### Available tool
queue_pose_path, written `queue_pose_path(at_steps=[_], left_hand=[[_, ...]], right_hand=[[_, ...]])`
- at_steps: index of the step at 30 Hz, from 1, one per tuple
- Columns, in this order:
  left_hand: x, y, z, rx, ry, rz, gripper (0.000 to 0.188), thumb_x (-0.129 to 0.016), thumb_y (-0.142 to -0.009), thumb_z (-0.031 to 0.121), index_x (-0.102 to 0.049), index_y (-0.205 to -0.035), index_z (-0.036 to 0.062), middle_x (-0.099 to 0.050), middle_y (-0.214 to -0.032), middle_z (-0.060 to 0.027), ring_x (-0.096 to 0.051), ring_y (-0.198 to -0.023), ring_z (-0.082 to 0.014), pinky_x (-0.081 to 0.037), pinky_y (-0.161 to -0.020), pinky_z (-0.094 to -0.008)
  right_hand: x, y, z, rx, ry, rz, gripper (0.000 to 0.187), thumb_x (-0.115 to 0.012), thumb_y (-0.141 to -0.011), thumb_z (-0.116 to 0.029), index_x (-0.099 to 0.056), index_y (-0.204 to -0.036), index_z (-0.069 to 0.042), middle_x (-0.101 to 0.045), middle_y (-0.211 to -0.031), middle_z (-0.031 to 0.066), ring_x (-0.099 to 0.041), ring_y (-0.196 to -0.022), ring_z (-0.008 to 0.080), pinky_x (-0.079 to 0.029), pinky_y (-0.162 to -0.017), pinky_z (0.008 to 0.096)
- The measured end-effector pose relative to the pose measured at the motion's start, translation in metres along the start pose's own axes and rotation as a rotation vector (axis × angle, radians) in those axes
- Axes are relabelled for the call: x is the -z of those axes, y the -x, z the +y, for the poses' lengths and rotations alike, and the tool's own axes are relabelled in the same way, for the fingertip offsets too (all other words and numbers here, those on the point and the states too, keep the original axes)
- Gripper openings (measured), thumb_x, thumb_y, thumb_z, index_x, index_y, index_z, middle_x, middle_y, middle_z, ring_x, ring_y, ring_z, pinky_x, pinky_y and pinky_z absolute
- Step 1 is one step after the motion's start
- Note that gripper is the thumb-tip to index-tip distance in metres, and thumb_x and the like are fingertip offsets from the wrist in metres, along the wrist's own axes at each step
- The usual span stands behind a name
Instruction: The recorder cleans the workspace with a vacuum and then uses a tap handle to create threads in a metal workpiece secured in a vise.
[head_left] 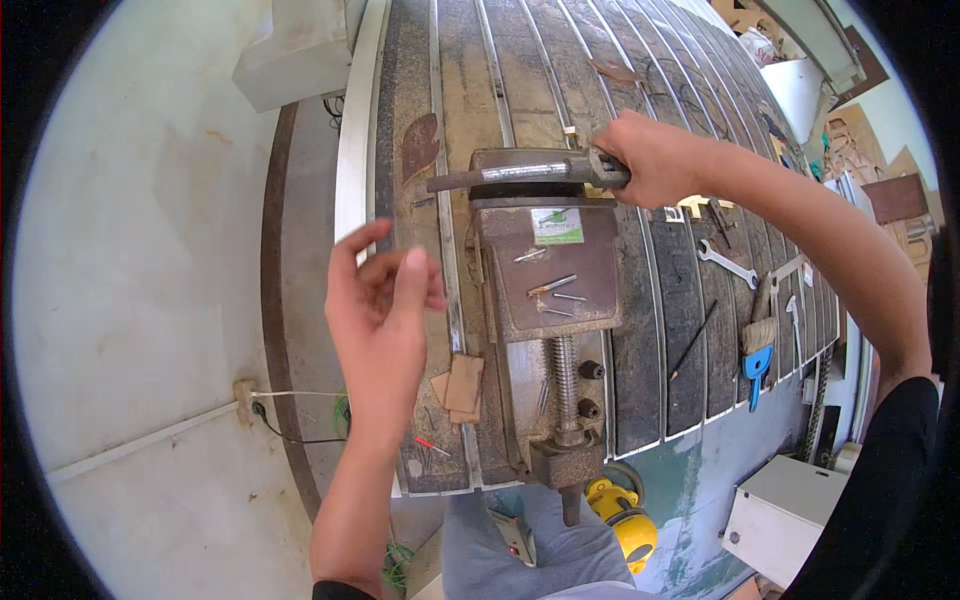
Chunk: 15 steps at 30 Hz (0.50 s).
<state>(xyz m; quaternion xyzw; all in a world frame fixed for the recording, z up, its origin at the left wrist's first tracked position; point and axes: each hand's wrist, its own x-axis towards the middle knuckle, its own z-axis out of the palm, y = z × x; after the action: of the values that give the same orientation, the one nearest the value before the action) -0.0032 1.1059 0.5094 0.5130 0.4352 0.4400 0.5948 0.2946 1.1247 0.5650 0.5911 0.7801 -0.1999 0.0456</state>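
My right hand (655, 160) is wrapped round the right end of a metal bar-like tool (525, 173), which has a shiny sleeve and a darker, thinner left end. The tool lies crosswise over the jaws of a brown machine vise (494, 310); whether the jaws touch it I cannot tell. My left hand (380, 315) hovers left of the vise, fingers apart and slightly bent, holding nothing. Several small drill bits (553, 286) rest on top of the vise, near a green-and-white label (557, 226). The vise's threaded screw (564, 385) points toward me.
The vise stands on a slotted metal table (675, 330). To its right lie a wrench (728, 264), a pencil (694, 338) and a blue-handled brush (757, 362). Wooden pieces (462, 388) and a red-handled tool (432, 446) sit at its left. A yellow machine (622, 520) stands below.
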Motion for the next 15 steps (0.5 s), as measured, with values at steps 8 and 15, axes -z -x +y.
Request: queue_pose_path(at_steps=[8,15], left_hand=[[-0.006,0.056,-0.013,0.063,0.141,0.035,0.03,-0.058,-0.094,0.01,-0.047,-0.12,-0.0014,-0.063,-0.083,-0.0083,-0.058,-0.073,-0.011,-0.049,-0.064,-0.0258],[-0.056,0.081,-0.024,0.029,0.145,-0.233,0.026,-0.06,-0.092,0.007,-0.051,-0.115,-0.0028,-0.064,-0.088,-0.0094,-0.061,-0.077,-0.0128,-0.05,-0.069,-0.0253]], right_hand=[[-0.009,0.004,-0.008,-0.164,-0.023,0.049,0.019,-0.069,-0.069,-0.007,-0.057,-0.07,0.007,-0.058,-0.064,0.0252,-0.059,-0.063,0.0398,-0.046,-0.058,0.0426],[-0.01,0.002,-0.023,-0.419,-0.053,0.092,0.016,-0.064,-0.066,-0.004,-0.062,-0.075,0.009,-0.062,-0.072,0.0293,-0.065,-0.072,0.0413,-0.049,-0.066,0.0452]])
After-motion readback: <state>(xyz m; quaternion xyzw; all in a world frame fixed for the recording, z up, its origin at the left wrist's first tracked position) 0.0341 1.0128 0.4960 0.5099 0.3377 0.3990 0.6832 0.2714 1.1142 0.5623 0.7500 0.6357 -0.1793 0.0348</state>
